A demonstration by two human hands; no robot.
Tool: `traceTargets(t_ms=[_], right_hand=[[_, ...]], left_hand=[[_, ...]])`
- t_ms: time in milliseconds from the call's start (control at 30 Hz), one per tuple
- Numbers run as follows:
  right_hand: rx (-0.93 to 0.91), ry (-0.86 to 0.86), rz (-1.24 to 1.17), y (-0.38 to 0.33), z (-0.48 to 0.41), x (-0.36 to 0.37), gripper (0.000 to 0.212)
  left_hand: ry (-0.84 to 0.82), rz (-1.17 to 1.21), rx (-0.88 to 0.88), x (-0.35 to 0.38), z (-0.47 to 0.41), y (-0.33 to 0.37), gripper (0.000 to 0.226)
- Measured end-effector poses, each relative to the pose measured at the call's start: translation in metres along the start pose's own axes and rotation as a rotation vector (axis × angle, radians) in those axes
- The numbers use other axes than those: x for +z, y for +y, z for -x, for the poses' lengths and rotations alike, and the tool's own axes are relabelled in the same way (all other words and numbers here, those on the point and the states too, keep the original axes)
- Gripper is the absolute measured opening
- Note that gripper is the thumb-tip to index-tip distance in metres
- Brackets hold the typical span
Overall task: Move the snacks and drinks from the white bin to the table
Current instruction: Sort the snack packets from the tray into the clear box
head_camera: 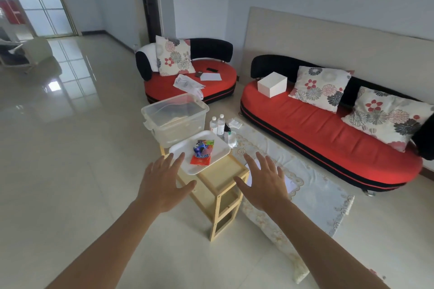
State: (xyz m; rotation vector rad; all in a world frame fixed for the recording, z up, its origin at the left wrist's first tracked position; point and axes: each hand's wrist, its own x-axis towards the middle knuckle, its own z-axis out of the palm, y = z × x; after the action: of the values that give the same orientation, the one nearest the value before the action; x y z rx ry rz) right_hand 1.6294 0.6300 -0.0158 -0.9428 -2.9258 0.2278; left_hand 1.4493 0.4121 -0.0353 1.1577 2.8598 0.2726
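Note:
A white tray (220,148) lies on a small wooden shelf table (217,179) and holds snack packets (202,151), one red and one blue and multicoloured. Behind it stands a translucent plastic bin (175,116), which looks empty. Two clear bottles (217,124) with white caps stand to the right of the bin. My left hand (162,180) hovers open just left of the tray, fingers spread. My right hand (264,182) hovers open to the right of the table, above the cloth. Neither hand touches anything.
A pale lace-edged cloth (303,192) covers a low surface right of the shelf table. A long red sofa (328,129) with flowered cushions and a white box (272,84) stands at the right. A small red sofa (190,77) sits behind the bin. Glossy tiled floor (70,148) spreads left.

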Motion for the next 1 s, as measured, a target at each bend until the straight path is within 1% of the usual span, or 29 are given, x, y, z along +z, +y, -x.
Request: traceTargets(t_ms=[200,367,467,533,633,767,867,1000], right_hand=[[0.000,-0.022,-0.008,-0.019,-0.036,0.023,0.077],[-0.001,-0.054,-0.003,-0.026,-0.076,0.042,0.080],[0.002,-0.060,-0.013,-0.026,-0.108,0.050,0.081],[0.002,-0.058,-0.021,-0.025,-0.133,0.056,0.081],[0.020,-0.070,-0.054,-0.020,-0.174,0.065,0.080],[0.051,-0.080,-0.119,-0.008,-0.228,0.083,0.081],[0.072,-0.124,-0.182,0.000,-0.264,0.098,0.082],[0.044,-0.200,-0.239,0.009,-0.308,0.117,0.082]], left_hand=[[-0.043,0.024,-0.035,0.014,-0.017,-0.024,0.102],[-0.096,0.044,-0.036,0.031,-0.045,-0.035,0.087],[-0.113,0.050,-0.036,0.040,-0.070,-0.040,0.091],[-0.117,0.053,-0.032,0.046,-0.092,-0.044,0.096],[-0.125,0.051,-0.021,0.053,-0.132,-0.048,0.097],[-0.157,0.038,-0.001,0.064,-0.194,-0.050,0.090],[-0.201,0.029,0.020,0.072,-0.239,-0.048,0.089],[-0.200,0.046,0.038,0.085,-0.292,-0.047,0.088]])
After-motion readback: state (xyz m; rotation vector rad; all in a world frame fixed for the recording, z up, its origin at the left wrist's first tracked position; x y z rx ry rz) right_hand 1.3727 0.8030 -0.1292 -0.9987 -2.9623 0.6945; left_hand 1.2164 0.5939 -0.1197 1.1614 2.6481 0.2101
